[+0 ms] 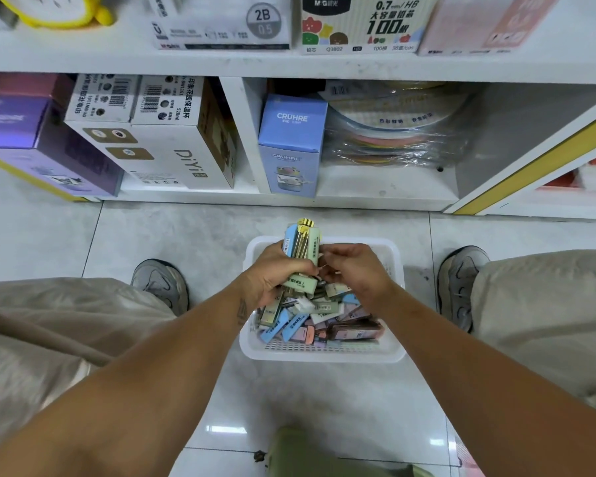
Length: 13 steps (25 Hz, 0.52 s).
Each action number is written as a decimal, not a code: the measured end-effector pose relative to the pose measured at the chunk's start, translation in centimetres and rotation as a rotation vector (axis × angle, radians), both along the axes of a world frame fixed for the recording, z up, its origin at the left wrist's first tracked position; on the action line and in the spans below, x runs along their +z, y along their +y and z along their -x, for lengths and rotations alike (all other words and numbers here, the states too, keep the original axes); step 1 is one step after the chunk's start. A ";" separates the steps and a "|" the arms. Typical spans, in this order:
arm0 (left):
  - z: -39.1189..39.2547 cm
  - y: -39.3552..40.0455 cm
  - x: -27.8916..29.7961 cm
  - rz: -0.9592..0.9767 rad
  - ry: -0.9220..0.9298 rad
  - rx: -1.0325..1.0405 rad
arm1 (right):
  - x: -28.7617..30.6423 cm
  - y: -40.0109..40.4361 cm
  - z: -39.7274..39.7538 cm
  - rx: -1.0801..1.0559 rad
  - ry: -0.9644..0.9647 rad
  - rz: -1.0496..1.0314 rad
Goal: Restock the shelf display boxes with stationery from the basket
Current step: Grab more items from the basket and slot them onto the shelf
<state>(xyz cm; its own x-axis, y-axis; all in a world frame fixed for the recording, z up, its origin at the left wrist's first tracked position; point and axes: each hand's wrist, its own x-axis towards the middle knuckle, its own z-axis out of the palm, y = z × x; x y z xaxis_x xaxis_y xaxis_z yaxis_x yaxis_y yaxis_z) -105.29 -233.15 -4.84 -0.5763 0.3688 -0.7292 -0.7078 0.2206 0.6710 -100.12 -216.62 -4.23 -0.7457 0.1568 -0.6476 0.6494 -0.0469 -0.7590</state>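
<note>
A white plastic basket [324,352] stands on the floor between my feet, filled with several small pastel stationery packs [327,320]. My left hand [276,273] grips an upright bundle of packs [301,247], green, blue and yellow, above the basket. My right hand [353,270] is right beside the bundle with curled fingers touching its lower edge; whether it pinches a pack is hidden. Display boxes [358,25] of pencil leads stand on the upper shelf.
The white shelf unit [289,63] faces me, its lower bay holding a blue CRUHRE box [291,142], wrapped paper discs [393,132], white DiYi boxes [166,146] and a purple box [31,139]. My shoes [160,284] flank the basket on grey tiles.
</note>
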 end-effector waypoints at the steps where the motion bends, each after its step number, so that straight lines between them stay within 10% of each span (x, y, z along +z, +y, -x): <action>1: 0.1 0.1 0.0 0.003 0.004 0.034 | -0.4 0.8 -0.1 0.105 0.008 -0.240; 4: 0.4 0.0 -0.1 0.005 -0.001 0.048 | -1.6 2.8 -1.4 0.594 -0.027 -0.831; 13: 0.6 -0.7 0.2 0.007 -0.016 0.035 | -3.7 2.1 -3.3 1.087 0.049 -1.192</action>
<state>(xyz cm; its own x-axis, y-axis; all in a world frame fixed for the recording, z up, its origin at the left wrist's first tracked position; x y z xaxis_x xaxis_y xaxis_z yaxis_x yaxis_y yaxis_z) -105.84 -233.86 -4.63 -0.5769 0.3438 -0.7409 -0.7259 0.2002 0.6580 -96.86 -214.57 -7.92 -0.8498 -0.0617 -0.5234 -0.0448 0.9980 -0.0449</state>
